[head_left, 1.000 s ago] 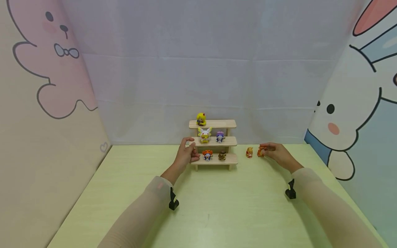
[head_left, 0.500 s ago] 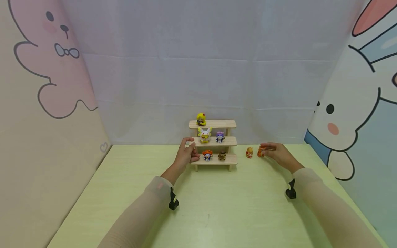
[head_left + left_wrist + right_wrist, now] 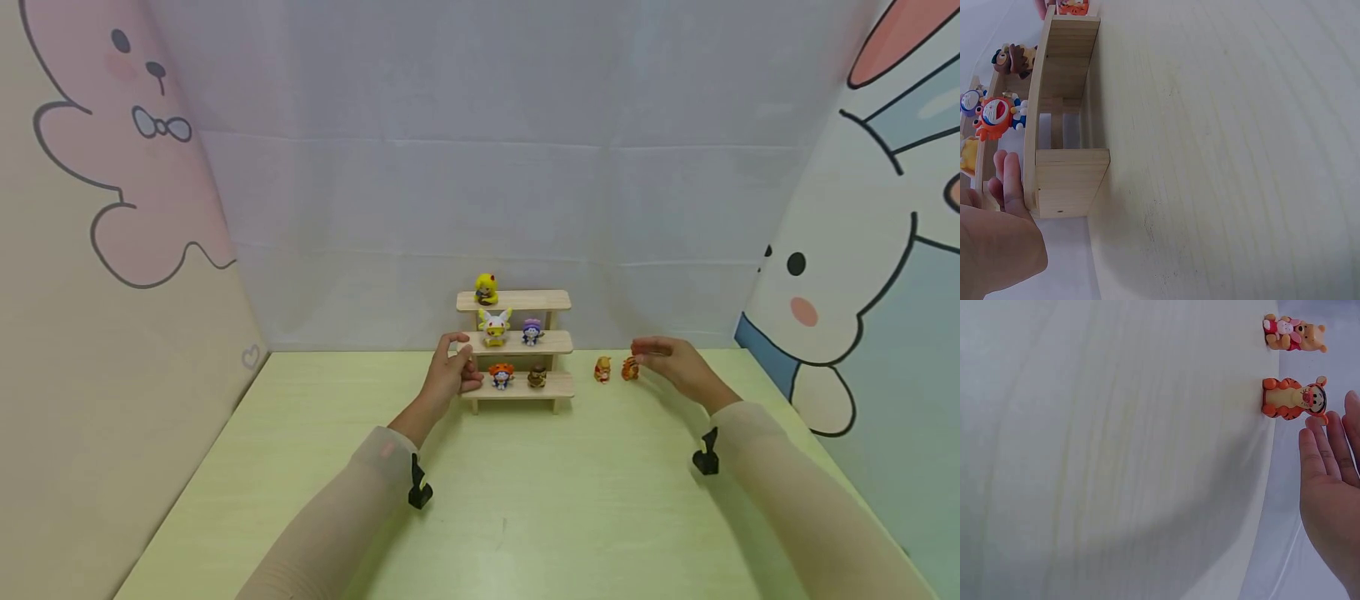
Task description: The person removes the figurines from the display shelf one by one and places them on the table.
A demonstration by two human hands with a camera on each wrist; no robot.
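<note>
A three-tier wooden display shelf stands at the back of the table. My left hand grips its left end, with fingers above and below the middle board; in the left wrist view some fingers lie over the bottom board. To the right of the shelf, a Tigger figurine stands upright on the table beside a Winnie the Pooh figurine that holds a small pink piglet. My right hand is just right of Tigger, fingers extended, fingertips close to its head and holding nothing.
Figurines stand on the shelf: a yellow-haired one on top, a white-eared yellow one and a purple one in the middle, an orange one and a brown one below. A white curtain hangs behind.
My right hand has let go of the Tigger figurine and drawn slightly up and right, leaving it standing. My left hand and the shelf have stayed put.
</note>
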